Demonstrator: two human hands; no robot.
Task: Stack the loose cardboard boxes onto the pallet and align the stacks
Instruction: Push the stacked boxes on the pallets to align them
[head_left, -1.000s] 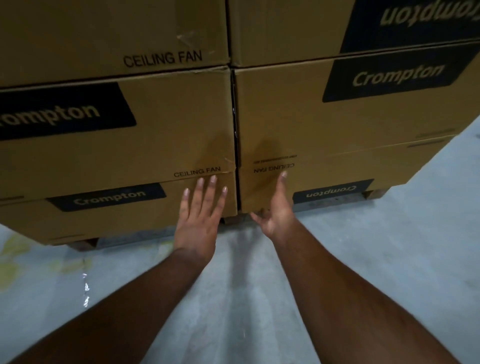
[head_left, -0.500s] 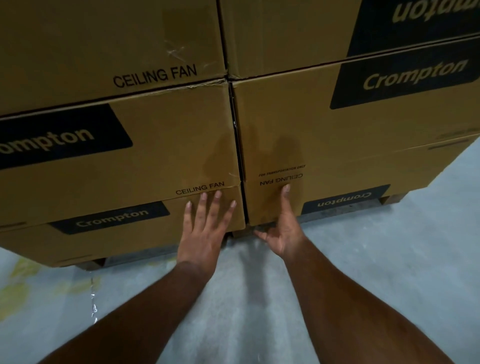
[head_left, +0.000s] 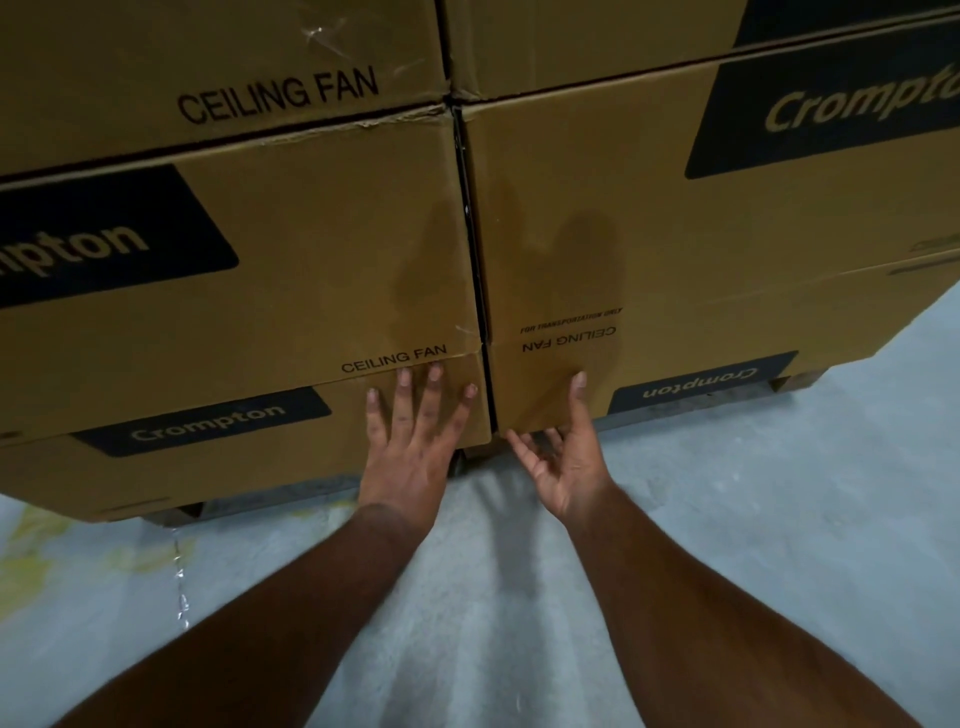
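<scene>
Two stacks of brown Crompton ceiling fan boxes stand side by side on a wooden pallet (head_left: 802, 380), with a dark seam between them. My left hand (head_left: 410, 447) lies flat, fingers spread, against the lowest box of the left stack (head_left: 218, 457) near its right corner. My right hand (head_left: 563, 462) is palm up with fingers apart, its fingertips at the lower left corner of the bottom right box (head_left: 675, 332). Neither hand grips anything. The box above the left one (head_left: 291, 260) sits flush over it.
Pale grey concrete floor (head_left: 779, 519) stretches in front and to the right of the pallet. Yellowish stains (head_left: 47, 551) mark the floor at the left. Higher box layers fill the top of the view.
The view has come closer to the boxes and tilted slightly. Both hands stay at the bottom corners by the seam; the right hand has turned a little more palm up.
</scene>
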